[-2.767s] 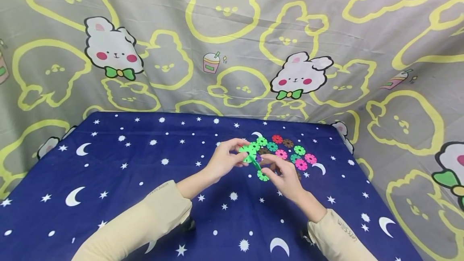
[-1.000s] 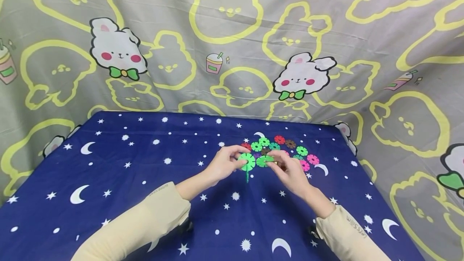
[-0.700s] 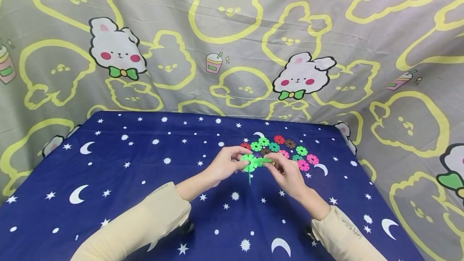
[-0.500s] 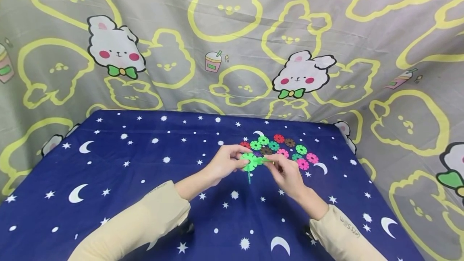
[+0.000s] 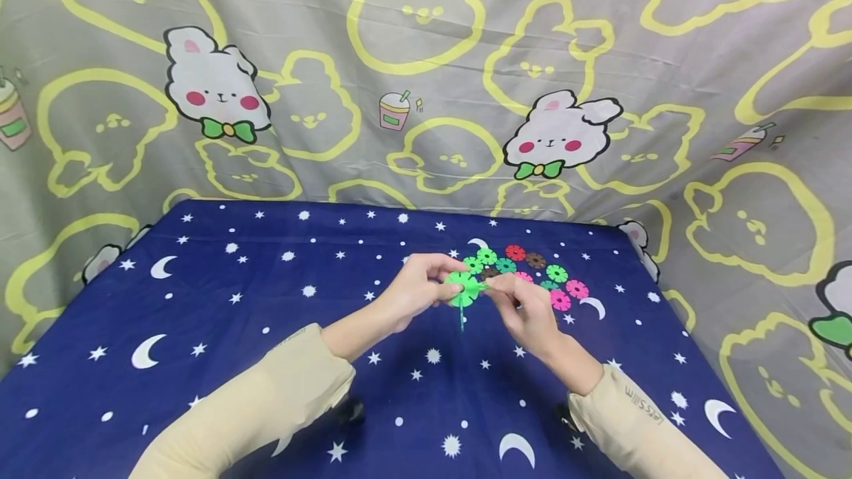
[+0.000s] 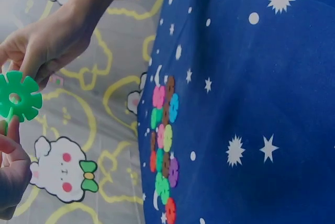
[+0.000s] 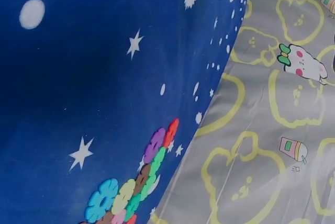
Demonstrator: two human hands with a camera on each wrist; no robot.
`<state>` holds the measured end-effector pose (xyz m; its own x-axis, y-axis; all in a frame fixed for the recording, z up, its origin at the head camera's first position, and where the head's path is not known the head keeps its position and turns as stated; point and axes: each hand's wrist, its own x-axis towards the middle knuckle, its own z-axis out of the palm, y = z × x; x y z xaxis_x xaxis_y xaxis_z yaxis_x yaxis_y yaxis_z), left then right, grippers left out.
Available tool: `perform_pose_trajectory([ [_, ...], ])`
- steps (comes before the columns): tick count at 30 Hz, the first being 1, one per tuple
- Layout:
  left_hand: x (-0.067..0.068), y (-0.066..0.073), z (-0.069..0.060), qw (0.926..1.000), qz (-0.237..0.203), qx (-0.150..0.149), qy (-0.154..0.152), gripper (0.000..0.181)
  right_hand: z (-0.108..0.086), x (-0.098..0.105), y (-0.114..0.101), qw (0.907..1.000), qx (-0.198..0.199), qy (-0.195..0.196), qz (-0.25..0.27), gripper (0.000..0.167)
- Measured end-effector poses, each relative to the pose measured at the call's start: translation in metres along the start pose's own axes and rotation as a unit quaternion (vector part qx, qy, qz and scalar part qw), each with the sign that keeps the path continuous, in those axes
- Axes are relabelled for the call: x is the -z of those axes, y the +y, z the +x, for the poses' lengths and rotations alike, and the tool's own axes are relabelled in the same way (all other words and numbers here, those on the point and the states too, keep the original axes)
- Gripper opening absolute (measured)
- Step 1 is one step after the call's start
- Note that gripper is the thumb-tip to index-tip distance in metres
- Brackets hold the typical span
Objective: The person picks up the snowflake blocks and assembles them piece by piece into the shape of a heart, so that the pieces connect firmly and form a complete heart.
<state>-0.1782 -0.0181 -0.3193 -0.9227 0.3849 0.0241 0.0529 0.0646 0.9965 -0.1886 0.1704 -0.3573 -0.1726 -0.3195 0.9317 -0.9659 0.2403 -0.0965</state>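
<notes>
In the head view my left hand (image 5: 419, 287) pinches a bright green notched plastic disc (image 5: 461, 290) between thumb and fingers. Below it hangs a darker green disc (image 5: 462, 316), seen edge-on. My right hand (image 5: 529, 309) pinches another green disc (image 5: 484, 285) by its edge. This one meets the left-hand disc, but how deeply their slots overlap cannot be told. The left wrist view has a green disc (image 6: 26, 98) face-on, between the left fingers (image 6: 11, 153) and the right hand (image 6: 57, 41). No hand appears in the right wrist view.
Behind the hands, loose notched discs lie on the dark blue starry tablecloth (image 5: 299, 368): several green, pink (image 5: 577, 289), brown (image 5: 535, 261), red (image 5: 515, 252) and teal ones. The right wrist view adds purple (image 7: 154, 145) and blue (image 7: 102, 200) discs. A patterned curtain (image 5: 426, 161) rises behind the table.
One second ago the right hand's green disc was apart from the left-hand one; now they meet. The right hand has moved slightly left, and both hands have risen a little.
</notes>
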Motion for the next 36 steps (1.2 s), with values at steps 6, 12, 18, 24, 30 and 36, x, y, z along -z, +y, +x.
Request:
perform_pose_trajectory([
  [6,0.006,0.003,0.0,0.999,0.018,0.009,-0.04,0.03,0.004,0.006,0.001,0.9998,0.009,-0.014,-0.011,0.026],
  [12,0.009,0.002,0.0,0.9962,0.045,0.002,-0.075,0.028,0.007,0.014,0.002,0.9986,-0.004,-0.052,0.0,0.025],
  [18,0.008,-0.003,0.001,0.9989,0.026,-0.002,-0.04,0.025,0.004,0.018,0.003,0.9959,-0.078,-0.045,0.004,0.033],
  [24,0.007,-0.007,0.004,0.9961,-0.046,-0.003,0.075,0.021,-0.003,0.016,0.001,0.9894,-0.127,-0.026,0.066,0.036],
  [30,0.004,-0.012,0.005,0.9893,-0.119,0.033,0.077,0.018,-0.008,0.006,0.0,0.9909,-0.123,-0.028,0.046,0.015],
  [36,0.003,-0.017,0.004,0.9928,-0.1,0.029,0.059,0.027,-0.006,0.004,0.0,0.9908,-0.132,0.021,0.023,0.019],
])
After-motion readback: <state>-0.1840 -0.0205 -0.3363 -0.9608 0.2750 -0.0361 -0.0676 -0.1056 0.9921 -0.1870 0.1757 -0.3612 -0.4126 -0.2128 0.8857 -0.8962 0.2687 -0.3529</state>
